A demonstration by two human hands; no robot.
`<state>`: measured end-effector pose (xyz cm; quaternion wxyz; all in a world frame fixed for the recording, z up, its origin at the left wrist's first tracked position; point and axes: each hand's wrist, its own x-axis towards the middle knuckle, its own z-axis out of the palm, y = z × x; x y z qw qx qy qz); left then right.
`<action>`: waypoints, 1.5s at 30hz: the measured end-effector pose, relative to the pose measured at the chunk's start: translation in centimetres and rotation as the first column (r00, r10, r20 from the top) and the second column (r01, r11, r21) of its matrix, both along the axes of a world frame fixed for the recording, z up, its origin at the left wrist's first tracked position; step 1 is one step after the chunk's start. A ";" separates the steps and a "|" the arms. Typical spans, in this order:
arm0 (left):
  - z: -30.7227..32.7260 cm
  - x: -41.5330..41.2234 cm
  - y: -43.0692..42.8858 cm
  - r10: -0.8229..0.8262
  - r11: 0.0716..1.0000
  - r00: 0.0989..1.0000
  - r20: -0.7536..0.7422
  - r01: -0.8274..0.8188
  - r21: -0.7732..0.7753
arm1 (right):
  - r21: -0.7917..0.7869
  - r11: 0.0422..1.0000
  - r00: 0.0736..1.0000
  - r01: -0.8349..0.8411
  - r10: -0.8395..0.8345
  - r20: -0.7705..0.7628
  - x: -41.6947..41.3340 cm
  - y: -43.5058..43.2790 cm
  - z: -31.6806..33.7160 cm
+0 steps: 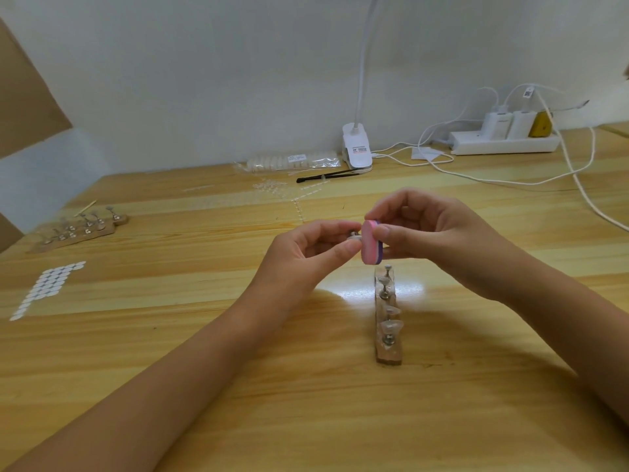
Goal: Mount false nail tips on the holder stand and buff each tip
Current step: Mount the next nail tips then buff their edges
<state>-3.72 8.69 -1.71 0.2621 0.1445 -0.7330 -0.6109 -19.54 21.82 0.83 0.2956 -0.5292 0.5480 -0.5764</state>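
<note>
My right hand (pixel 439 229) pinches a small pink and purple buffer block (pixel 370 243) between thumb and fingers, above the table's middle. My left hand (pixel 306 253) pinches a metal holder peg (pixel 352 237) carrying a clear nail tip, and the peg's top touches the pink face of the block. Below the hands a wooden holder stand (pixel 388 349) lies on the table with several metal pegs, some topped with clear nail tips (pixel 392 324).
Two more wooden stands with pegs (pixel 80 229) lie at the far left, beside a sheet of white adhesive dots (pixel 47 287). Bags of nail tips (pixel 292 161), loose tips, a black tool (pixel 326 177), a clip lamp (pixel 357 151), a power strip (pixel 503 143) and cables line the back.
</note>
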 end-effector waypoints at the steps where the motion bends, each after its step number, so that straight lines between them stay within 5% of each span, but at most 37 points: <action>1: 0.0 0.0 0.0 -0.002 1.000 1.000 0.004 0.002 -0.002 | 0.002 1.000 1.000 -0.003 0.003 -0.005 0.0 0.0 0.0; 5: 0.0 -0.1 0.0 -0.003 1.000 1.000 -0.002 0.003 -0.001 | -0.084 0.994 0.997 0.070 -0.066 0.049 -0.3 0.0 0.0; 9: 0.0 0.0 0.0 0.004 1.000 1.000 -0.005 -0.004 0.001 | 0.025 0.999 1.000 -0.028 0.028 -0.011 -0.1 0.0 -0.1; 15: -0.1 0.0 0.0 -0.006 1.000 1.000 0.004 0.006 0.012 | -0.121 0.987 0.992 0.106 -0.096 0.083 -0.1 -0.1 0.0; 27: 0.1 0.2 0.0 -0.004 1.000 1.000 -0.020 0.004 0.021 | 0.004 1.000 0.995 0.021 -0.021 -0.103 -0.1 0.2 0.2; 33: -0.1 0.1 0.5 -0.047 0.999 0.999 -0.001 0.047 -0.025 | -0.171 0.972 0.985 0.164 -0.172 -0.033 -0.1 0.0 0.4; 38: 0.3 0.3 0.3 -0.068 0.998 0.997 -0.024 0.068 -0.008 | 0.054 0.997 0.978 -0.051 0.060 -0.198 -0.4 0.5 0.5; 45: -0.1 0.0 0.7 -0.072 0.996 0.997 0.021 0.073 -0.052 | -0.118 0.986 0.983 0.117 -0.132 -0.130 -0.1 -0.3 0.1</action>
